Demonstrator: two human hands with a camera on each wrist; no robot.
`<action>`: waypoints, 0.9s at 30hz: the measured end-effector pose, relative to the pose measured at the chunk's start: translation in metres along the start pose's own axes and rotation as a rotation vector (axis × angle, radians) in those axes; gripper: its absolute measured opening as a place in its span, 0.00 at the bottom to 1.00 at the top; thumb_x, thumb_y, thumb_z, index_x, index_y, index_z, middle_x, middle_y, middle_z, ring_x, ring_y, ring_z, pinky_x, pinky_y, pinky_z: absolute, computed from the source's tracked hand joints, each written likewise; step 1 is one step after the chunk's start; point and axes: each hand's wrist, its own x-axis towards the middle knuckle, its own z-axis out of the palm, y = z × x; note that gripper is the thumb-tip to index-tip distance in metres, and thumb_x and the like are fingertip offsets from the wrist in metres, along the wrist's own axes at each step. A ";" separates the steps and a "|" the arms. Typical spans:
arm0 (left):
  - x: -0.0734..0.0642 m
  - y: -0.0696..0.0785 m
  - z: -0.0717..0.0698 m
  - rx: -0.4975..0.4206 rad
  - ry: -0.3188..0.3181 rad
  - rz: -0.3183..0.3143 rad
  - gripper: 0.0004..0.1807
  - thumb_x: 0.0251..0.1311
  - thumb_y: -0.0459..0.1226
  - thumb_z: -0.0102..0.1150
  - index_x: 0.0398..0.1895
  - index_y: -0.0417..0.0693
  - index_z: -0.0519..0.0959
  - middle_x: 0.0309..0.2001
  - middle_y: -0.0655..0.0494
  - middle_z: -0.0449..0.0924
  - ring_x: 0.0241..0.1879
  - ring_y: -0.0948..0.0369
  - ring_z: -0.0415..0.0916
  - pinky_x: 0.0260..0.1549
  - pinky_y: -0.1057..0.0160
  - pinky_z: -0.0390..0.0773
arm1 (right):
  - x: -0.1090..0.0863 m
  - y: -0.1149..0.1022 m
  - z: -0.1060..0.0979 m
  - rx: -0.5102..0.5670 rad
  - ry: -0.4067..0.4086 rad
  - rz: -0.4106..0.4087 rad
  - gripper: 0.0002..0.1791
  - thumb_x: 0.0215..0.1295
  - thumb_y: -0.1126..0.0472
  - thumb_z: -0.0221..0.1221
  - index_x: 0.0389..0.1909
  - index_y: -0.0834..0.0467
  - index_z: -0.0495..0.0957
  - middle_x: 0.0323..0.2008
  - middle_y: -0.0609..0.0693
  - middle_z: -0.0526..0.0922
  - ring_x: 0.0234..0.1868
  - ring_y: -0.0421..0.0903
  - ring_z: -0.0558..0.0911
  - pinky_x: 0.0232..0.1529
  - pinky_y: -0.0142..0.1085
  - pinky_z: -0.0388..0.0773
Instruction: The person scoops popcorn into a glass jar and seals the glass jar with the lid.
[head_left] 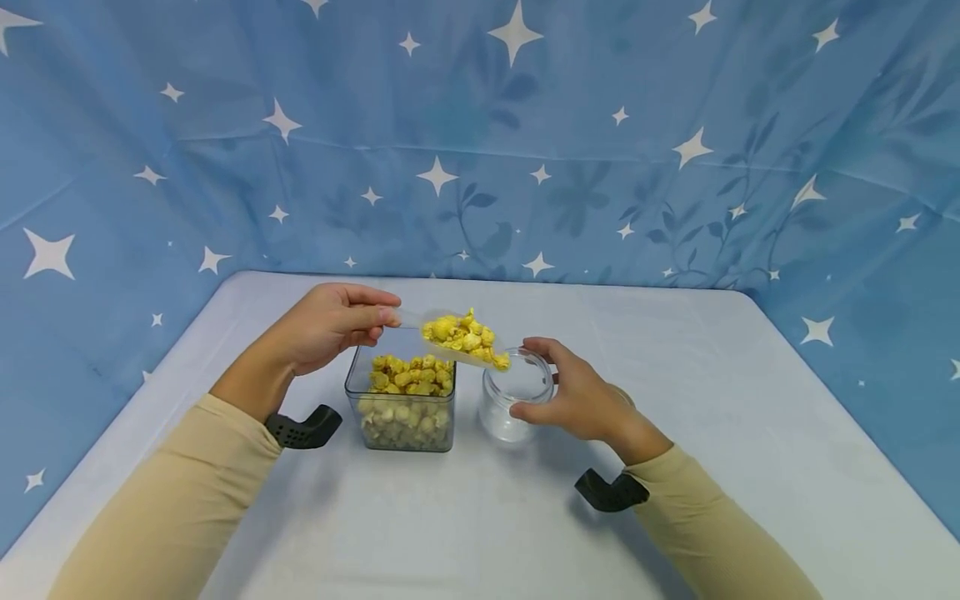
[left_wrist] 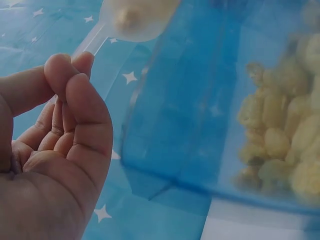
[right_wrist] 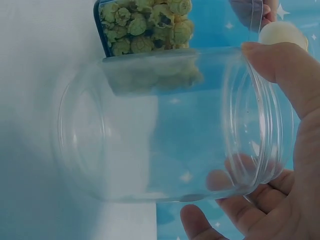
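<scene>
My left hand [head_left: 330,323] pinches the handle of a clear scoop [head_left: 408,318] between thumb and fingers. Yellow popcorn [head_left: 461,333] fills the scoop, whose front end reaches over the mouth of a clear jar [head_left: 504,408]. Around the jar's neck, my right hand [head_left: 577,392] holds it with thumb and fingers on opposite sides. No popcorn shows inside the jar in the right wrist view [right_wrist: 150,135]. Below the left hand stands a clear square container [head_left: 408,425] with popcorn in it; the left wrist view shows its see-through wall [left_wrist: 175,115] close to the hand.
Container and jar stand side by side on a white table [head_left: 420,525], a small gap between them. A blue curtain [head_left: 465,108] with white stars hangs behind the table. Partly hidden behind the right hand is a small round edge [head_left: 621,393], too covered to identify.
</scene>
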 end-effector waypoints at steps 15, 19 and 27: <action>0.015 0.010 0.020 0.080 -0.003 -0.028 0.20 0.73 0.32 0.54 0.63 0.29 0.72 0.47 0.45 0.81 0.36 0.58 0.74 0.45 0.61 0.79 | 0.001 0.003 -0.001 0.033 -0.019 -0.001 0.50 0.53 0.54 0.74 0.73 0.63 0.58 0.69 0.58 0.66 0.62 0.56 0.73 0.58 0.52 0.74; 0.017 0.012 0.023 0.107 0.005 -0.041 0.19 0.73 0.32 0.54 0.62 0.31 0.73 0.49 0.42 0.81 0.37 0.57 0.75 0.46 0.58 0.79 | 0.001 0.004 -0.001 0.040 -0.021 0.001 0.51 0.53 0.54 0.74 0.73 0.63 0.58 0.69 0.58 0.66 0.60 0.55 0.74 0.57 0.51 0.76; 0.022 0.017 0.025 0.156 -0.013 -0.042 0.19 0.72 0.36 0.56 0.61 0.33 0.74 0.51 0.40 0.80 0.39 0.54 0.75 0.51 0.55 0.76 | 0.000 0.006 -0.002 0.057 -0.016 -0.032 0.49 0.54 0.56 0.74 0.72 0.64 0.59 0.67 0.60 0.67 0.55 0.56 0.78 0.52 0.49 0.78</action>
